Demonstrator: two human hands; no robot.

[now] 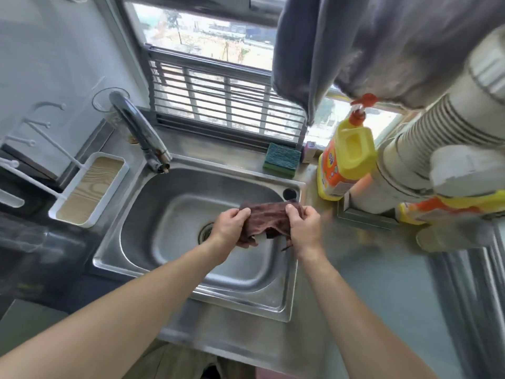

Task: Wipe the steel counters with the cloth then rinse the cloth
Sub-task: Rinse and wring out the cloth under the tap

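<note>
Head view, left hand point(229, 226) and right hand point(302, 225) both gripping brown cloth point(266, 218) over steel sink point(175, 203), yellow detergent bottle point(345, 160) nearby (label blurred, unreadable)

I see both hands over the steel sink point(131, 258), holding a brown cloth point(269, 217) stretched between them above the basin. My left hand point(232, 228) grips the cloth's left end, fingers curled over the top edge; my right hand point(303, 228) pinches the right end, and a loose corner hangs down between them. The drain point(205, 231) sits just left of the left hand. The faucet point(142, 135) rises at the sink's back left, with no water visible from its spout. A green sponge point(281, 160) lies on the table behind the sink, and a yellow detergent bottle point(345, 160) stands to the right. A white tray point(90, 187) rests left of the sink.
</note>
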